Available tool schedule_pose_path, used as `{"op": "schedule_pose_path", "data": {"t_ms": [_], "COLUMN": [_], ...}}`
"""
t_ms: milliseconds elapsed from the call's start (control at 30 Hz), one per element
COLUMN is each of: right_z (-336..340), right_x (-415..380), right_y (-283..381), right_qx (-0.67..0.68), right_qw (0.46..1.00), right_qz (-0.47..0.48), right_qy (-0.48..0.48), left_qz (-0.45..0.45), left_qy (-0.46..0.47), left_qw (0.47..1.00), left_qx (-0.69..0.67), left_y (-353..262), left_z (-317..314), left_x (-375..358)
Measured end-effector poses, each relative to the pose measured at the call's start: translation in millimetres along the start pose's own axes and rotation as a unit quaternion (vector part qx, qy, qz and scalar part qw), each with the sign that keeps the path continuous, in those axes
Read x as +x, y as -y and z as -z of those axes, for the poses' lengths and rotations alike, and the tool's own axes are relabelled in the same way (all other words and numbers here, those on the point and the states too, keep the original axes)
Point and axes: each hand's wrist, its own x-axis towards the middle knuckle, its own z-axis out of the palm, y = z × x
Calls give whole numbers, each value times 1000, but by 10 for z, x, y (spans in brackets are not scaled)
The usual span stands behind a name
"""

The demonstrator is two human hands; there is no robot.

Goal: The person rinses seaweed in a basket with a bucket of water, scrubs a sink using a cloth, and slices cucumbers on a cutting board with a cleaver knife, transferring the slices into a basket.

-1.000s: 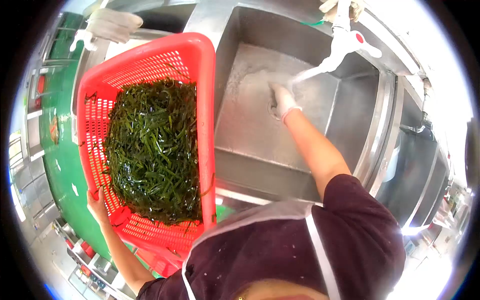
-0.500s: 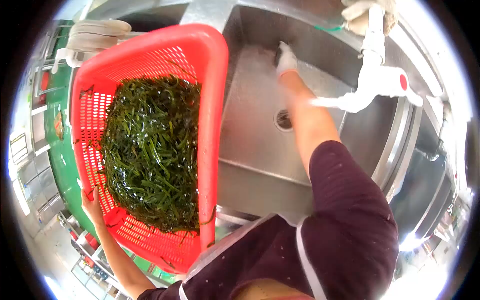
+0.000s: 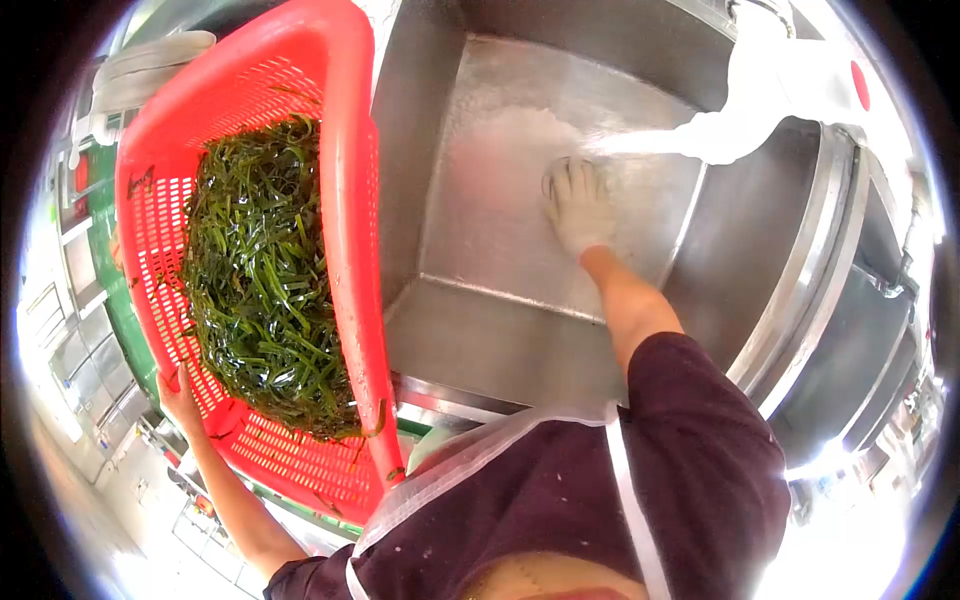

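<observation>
Our sink (image 3: pixel 500 350) runs out of view at the top. Our basket (image 3: pixel 352 230) is held at its outer side by our left hand (image 3: pixel 180 402), fingers partly hidden; the greens (image 3: pixel 265 285) lie inside, to the right of that grip. Near the tap's (image 3: pixel 725 138) stream, our gloved right hand (image 3: pixel 580 208) is spread open, hiding what's beneath; half a second ago it was by the far wall.
</observation>
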Motion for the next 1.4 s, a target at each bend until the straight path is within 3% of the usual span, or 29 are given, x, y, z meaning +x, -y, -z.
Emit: {"op": "schedule_pose_path", "data": {"t_ms": [267,367,433,500,567,600,633,667,733,767,867,967,1000,1067,1100,1167,1200,1333,1367,1400], "right_z": [-52,222,292,4,997,1253,1523,1913,2195,2300,2442,2451,2552,2818,2714,2547,2457,2911,2859,2726], "right_x": [173,163,-128,-490,-908,-1096,-1216,-1288,-1398,-1336,-1305,-1266,-1190,-1167,-1326,-1282,-1325,-1164,-943,-621], "right_y": [-10,4,68,-112,545,757,1071,1475,2110,2413,2669,2283,2223,2363,2293,2364,2333,2360,2345,2251], "right_qx": [-31,99,217,137,203,327,505,601,655,619,666,688,649,595,573,531,592,530,524,463], "right_qw": [999,994,965,975,962,940,846,758,715,758,733,720,758,791,807,846,803,832,837,879], "right_qz": [32,5,-43,-10,-159,-61,-62,-94,-11,113,-82,-69,-22,-48,-66,-30,-53,-49,-40,-20], "right_qy": [9,56,-145,-173,86,75,160,235,245,173,108,59,69,133,130,41,45,159,153,117], "left_qz": [9,-7,-13,1,45,33,29,14,37,32,17,7,10,53,35,-6,-10,5,7,10], "left_qy": [-2,4,7,13,44,27,8,-6,39,28,72,38,13,119,113,6,-19,30,26,21], "left_qw": [1000,1000,999,1000,998,999,999,1000,999,999,994,991,992,982,983,988,989,989,990,991], "left_qx": [22,-25,-38,-23,-3,14,18,21,9,4,-80,-131,-127,-137,-143,-152,-149,-144,-138,-131], "left_y": [-196,-222,-274,-328,-486,-438,-468,-448,-628,-617,-338,-439,-458,-368,-387,-462,-437,-529,-517,-504], "left_z": [92,59,55,76,184,120,115,106,225,361,150,128,31,50,82,245,200,258,251,261], "left_x": [-30,-44,-47,-50,-49,-35,-49,-54,-129,-69,-516,-1229,-1358,-1092,-1311,-1066,-1255,-1293,-1294,-1300]}}
